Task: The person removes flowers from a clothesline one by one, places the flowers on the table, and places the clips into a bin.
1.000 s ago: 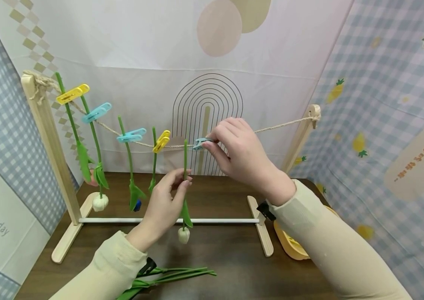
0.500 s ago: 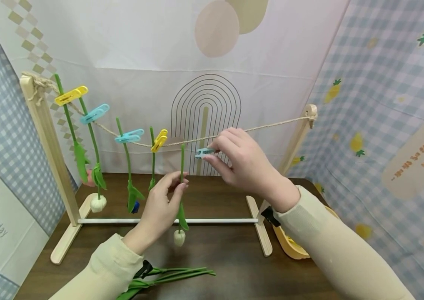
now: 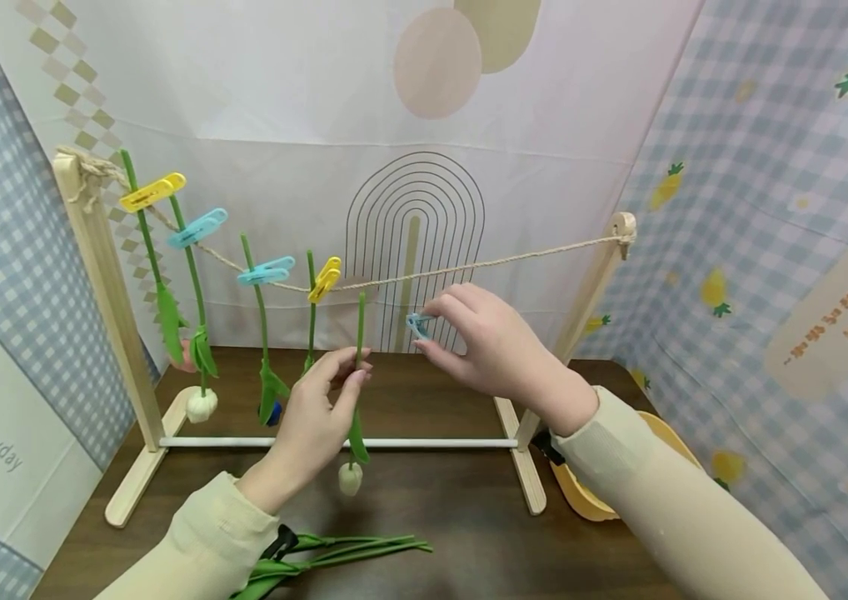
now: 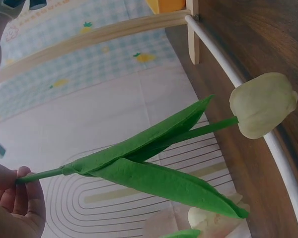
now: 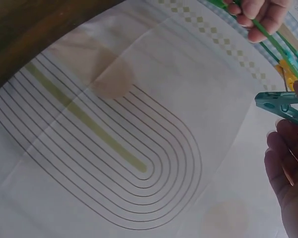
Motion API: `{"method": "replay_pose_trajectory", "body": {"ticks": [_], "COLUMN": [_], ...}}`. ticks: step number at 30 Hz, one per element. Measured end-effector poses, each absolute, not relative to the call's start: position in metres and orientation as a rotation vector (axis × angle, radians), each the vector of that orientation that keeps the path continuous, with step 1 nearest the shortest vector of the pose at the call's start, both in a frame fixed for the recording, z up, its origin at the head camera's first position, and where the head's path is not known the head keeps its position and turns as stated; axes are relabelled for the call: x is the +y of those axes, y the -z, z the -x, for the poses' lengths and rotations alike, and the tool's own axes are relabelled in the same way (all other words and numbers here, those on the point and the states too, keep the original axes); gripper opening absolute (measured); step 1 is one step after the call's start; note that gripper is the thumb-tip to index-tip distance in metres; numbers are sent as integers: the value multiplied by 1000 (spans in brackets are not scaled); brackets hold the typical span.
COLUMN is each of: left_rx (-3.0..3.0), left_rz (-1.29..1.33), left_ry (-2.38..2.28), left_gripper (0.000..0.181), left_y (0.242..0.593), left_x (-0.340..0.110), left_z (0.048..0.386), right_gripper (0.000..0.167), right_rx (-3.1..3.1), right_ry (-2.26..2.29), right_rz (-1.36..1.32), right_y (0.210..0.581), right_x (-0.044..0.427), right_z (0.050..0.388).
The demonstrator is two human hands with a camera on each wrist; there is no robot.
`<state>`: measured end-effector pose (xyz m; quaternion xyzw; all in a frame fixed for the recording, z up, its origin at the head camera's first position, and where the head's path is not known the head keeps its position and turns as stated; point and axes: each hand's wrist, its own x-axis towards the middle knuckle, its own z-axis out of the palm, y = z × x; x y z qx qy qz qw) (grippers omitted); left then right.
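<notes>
My left hand [image 3: 315, 421] pinches the green stem of an artificial white tulip [image 3: 350, 478], which hangs bloom down. The stem's upper tip comes close to the rope [image 3: 469, 265] in the head view. Below the rope, my right hand [image 3: 495, 350] holds a light blue clothespin [image 3: 417, 325] between thumb and fingers, apart from the rope. The right wrist view shows this clothespin [image 5: 280, 105] side-on at the right edge. In the left wrist view, the tulip's bloom [image 4: 265, 105] and two long leaves stretch away from the left fingers [image 4: 35, 198].
Yellow clothespins [image 3: 154, 192] and blue clothespins [image 3: 266, 271] fix several tulips along the rope's left half. A wooden stand [image 3: 112, 308] carries the rope. Loose green stems [image 3: 364, 546] lie on the table in front; an orange basket [image 3: 581, 496] stands at right.
My right hand has come down from the rope with the clothespin, and the rope now runs straighter up to the right post. The left hand has shifted slightly left and down with the tulip.
</notes>
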<state>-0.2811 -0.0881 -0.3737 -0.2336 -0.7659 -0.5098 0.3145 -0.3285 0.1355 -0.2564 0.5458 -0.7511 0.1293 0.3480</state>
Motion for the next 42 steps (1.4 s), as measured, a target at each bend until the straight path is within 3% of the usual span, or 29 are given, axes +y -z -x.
{"method": "replay_pose_trajectory", "body": {"ticks": [9,25,42], "left_rx": [-2125,-2169,-2357], "left_rz": [614,868,936], "left_ry": [1278,1099,817], "left_gripper": [29,37,32], "left_y": [374,370,398], "left_x": [-93,-83,-90], "left_z": [273,255,247], "right_gripper": [23,24,29], "right_rx": [-2059,-2258,-2450], "right_ry": [-301,-303,-281], "right_rz": [-1373,-1274,-1149], "right_y": [273,307,334], "right_x": [145,181,211], "right_z": [333,338,333]}}
